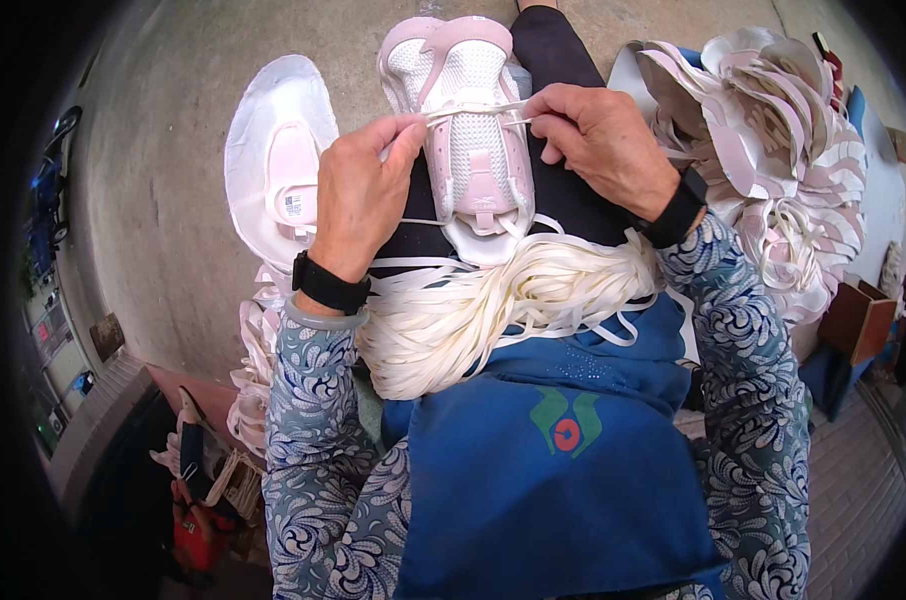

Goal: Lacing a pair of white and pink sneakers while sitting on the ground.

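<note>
A pink and white shoe upper rests across my lap, its heel opening toward me. A cream shoelace runs crosswise over it near the toe end. My left hand pinches the lace on the left side of the upper, and my right hand pinches it on the right side. Between the two hands the lace looks taut. A thick bundle of loose cream laces lies on my lap, over a blue apron, just below the upper's heel.
Left of my lap is a flat white and pink upper. A large pile of similar uppers rises on the right, with more uppers at lower left. A brown box stands at far right. Another person is at lower left.
</note>
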A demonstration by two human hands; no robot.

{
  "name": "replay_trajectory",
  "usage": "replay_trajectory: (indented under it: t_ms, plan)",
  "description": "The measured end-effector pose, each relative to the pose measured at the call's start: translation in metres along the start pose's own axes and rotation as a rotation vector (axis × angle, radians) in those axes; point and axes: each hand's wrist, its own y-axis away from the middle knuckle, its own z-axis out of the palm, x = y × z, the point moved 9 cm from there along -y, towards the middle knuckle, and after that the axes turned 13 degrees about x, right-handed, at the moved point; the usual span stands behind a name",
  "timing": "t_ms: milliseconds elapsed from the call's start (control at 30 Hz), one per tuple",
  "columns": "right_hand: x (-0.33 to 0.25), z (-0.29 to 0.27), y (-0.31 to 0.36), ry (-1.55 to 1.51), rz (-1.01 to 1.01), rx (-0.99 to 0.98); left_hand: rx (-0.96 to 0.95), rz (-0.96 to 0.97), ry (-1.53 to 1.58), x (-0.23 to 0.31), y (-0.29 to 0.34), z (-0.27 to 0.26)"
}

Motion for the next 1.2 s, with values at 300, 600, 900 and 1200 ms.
replay_trajectory:
  t_ms: [300, 600, 900, 1200]
  plan:
    - [-0.015, -0.006, -0.002, 0.162, -0.34, 0.263, 0.001, 0.149, -0.2, 0.02, -0.005, -0.005]
    - [-0.01, -0.011, -0.011, 0.138, -0.301, 0.206, -0.004, 0.18, -0.17, 0.025, -0.017, 0.001]
    - [-0.019, -0.006, -0.013, 0.172, -0.362, 0.21, -0.002, 0.301, -0.195, 0.032, -0.023, 0.006]
    - [-0.008, 0.007, -0.036, 0.116, -0.299, 0.038, -0.018, 0.487, -0.271, 0.049, -0.025, 0.01]
